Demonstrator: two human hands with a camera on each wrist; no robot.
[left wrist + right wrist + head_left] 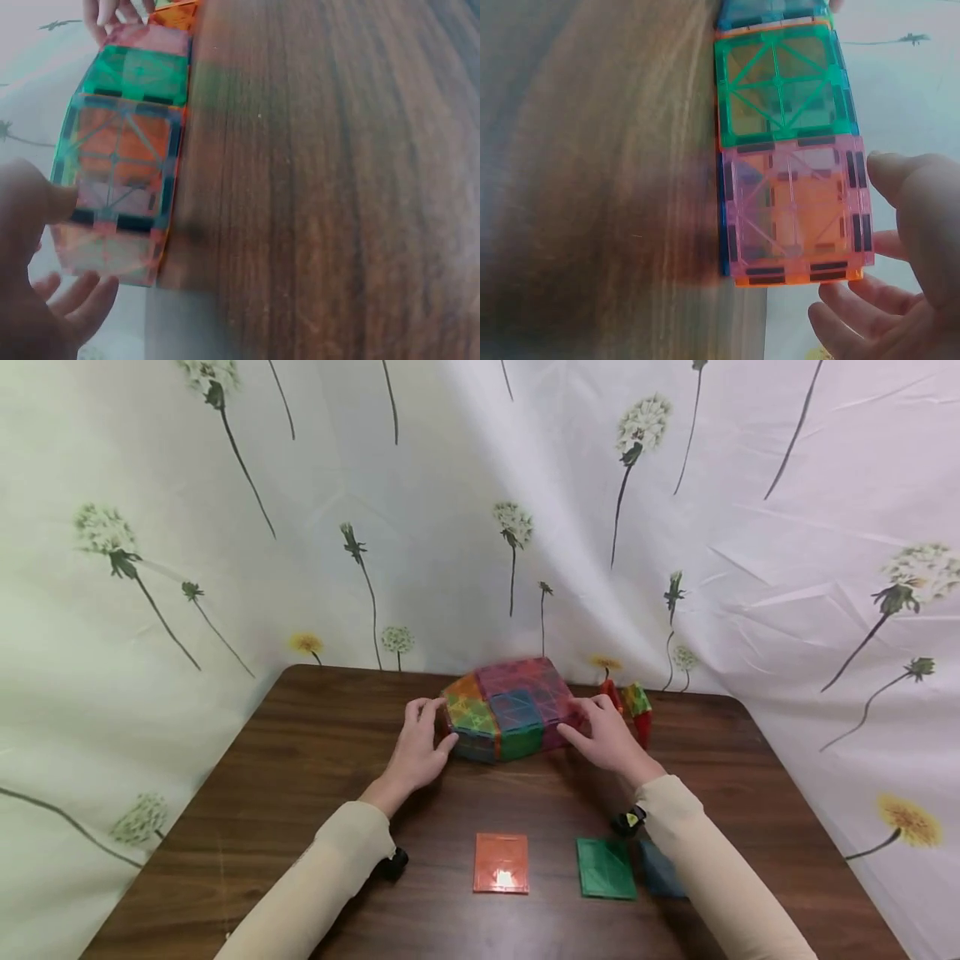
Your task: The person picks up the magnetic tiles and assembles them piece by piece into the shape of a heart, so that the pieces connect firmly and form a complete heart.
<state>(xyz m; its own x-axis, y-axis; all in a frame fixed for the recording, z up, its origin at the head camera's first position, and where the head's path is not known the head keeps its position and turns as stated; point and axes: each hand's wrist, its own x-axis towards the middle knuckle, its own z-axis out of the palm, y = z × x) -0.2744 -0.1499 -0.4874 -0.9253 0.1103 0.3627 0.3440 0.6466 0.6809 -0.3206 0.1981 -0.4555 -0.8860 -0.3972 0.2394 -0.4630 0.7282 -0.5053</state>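
Observation:
A low box-like structure of translucent magnetic tiles [517, 710] lies near the table's back edge. Its top shows pink, blue, yellow and orange tiles, and its front has a green tile [780, 86] beside a pink one [795, 206]. My left hand [420, 745] holds the left end, thumb at the front edge and fingers round the side. At the right end, my right hand [603, 735] grips the corner, its thumb along the upper edge. In the left wrist view the thumb touches a dark-blue framed tile [120, 161].
Just right of the structure stand a few upright red and yellow-green tiles [639, 706]. Nearer the front lie an orange tile [501, 863], a green tile [606, 868] and a blue tile [662, 870] partly under the right sleeve. A flower-printed cloth [450, 527] hangs behind the wooden table [300, 760].

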